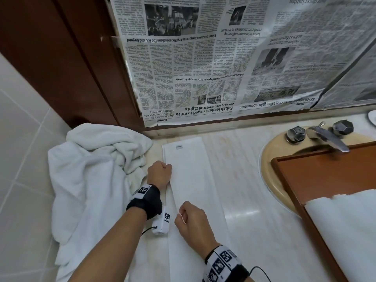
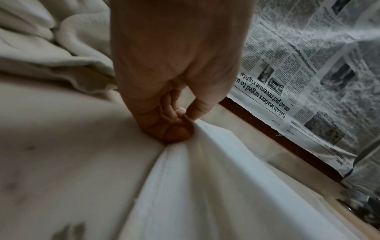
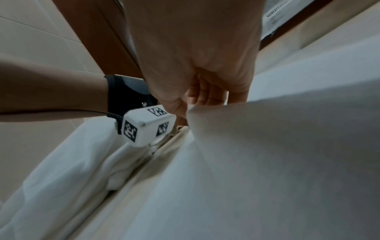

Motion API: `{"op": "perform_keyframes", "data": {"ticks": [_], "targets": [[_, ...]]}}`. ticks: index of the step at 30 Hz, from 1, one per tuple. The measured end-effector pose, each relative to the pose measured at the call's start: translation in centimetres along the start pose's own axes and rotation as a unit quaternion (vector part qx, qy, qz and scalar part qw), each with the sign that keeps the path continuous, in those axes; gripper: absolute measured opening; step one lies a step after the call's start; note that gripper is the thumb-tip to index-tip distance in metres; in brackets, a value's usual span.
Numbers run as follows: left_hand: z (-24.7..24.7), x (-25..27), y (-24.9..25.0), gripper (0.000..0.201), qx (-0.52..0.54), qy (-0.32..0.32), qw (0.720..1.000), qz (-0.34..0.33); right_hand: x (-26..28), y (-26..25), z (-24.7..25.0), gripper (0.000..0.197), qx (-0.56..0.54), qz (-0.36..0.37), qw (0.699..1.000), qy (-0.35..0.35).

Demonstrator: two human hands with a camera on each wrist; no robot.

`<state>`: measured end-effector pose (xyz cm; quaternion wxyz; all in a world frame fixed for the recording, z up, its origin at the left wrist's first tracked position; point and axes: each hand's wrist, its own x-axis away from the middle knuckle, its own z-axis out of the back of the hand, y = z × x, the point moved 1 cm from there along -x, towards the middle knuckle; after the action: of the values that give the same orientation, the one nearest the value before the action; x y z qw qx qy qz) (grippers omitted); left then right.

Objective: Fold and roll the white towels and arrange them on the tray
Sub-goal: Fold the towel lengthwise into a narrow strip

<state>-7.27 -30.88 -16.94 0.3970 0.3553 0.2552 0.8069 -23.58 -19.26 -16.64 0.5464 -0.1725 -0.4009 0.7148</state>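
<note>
A white towel [image 1: 191, 180] lies folded into a long narrow strip on the marble counter, a small label near its far end. My left hand [image 1: 160, 173] pinches the strip's left edge about midway; the left wrist view shows thumb and curled fingers gripping the towel [image 2: 205, 178] hem. My right hand [image 1: 189, 218] grips the same edge nearer to me, lifting a fold of towel [image 3: 267, 162] cloth. The wooden tray [image 1: 317, 176] sits over the sink at right, with white towel material [image 1: 345, 220] lying in its near part.
A heap of crumpled white towels [image 1: 91, 176] lies at the left on the counter [image 1: 240, 180]. A sink [image 1: 270, 151] with a chrome tap [image 1: 325, 137] is at the right under the tray. Newspaper [image 1: 223, 58] covers the wall behind.
</note>
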Motion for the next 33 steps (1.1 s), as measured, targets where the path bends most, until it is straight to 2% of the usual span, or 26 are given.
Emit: {"op": "perform_keyframes", "data": {"ticks": [4,7,12,16,20,22,25,27,29,33], "targets": [[0.4,-0.3,0.1,0.031,-0.021,0.001,1.0,-0.008,-0.3,0.1,-0.1,0.009,0.015,-0.005,1.0,-0.007],[0.5,-0.4,0.0,0.033,-0.029,-0.008,1.0,0.009,-0.3,0.0,-0.1,0.008,0.033,-0.003,0.999,-0.011],[0.5,-0.3,-0.4,0.023,-0.056,-0.005,0.998,0.001,-0.1,0.0,-0.2,0.009,0.06,-0.015,0.998,-0.01],[0.5,-0.2,-0.7,0.019,-0.03,0.018,0.999,0.009,-0.1,0.0,-0.1,0.01,0.1,-0.019,0.994,-0.044],[0.4,-0.7,-1.5,0.038,-0.018,0.013,0.998,-0.05,0.3,-0.1,1.1,0.028,0.132,-0.015,0.98,-0.151],[0.4,-0.4,-1.9,0.048,-0.027,0.02,0.994,-0.102,-0.2,0.2,2.2,0.029,0.132,0.007,0.981,-0.142],[0.3,-0.3,-2.5,0.049,-0.096,0.053,0.975,-0.191,-3.3,1.4,4.2,0.039,0.142,0.06,0.988,-0.024],[-0.3,-0.2,-2.4,0.051,-0.171,0.032,0.963,-0.207,-6.4,2.0,5.2,0.056,0.175,0.093,0.98,0.037],[-1.4,0.0,-2.2,0.054,-0.245,0.002,0.951,-0.189,-9.8,2.2,5.3,0.065,0.213,0.101,0.971,0.027],[-2.6,-0.2,-2.2,0.056,-0.312,-0.025,0.937,-0.156,-15.1,2.8,3.9,0.059,0.312,0.097,0.942,-0.077]]}}
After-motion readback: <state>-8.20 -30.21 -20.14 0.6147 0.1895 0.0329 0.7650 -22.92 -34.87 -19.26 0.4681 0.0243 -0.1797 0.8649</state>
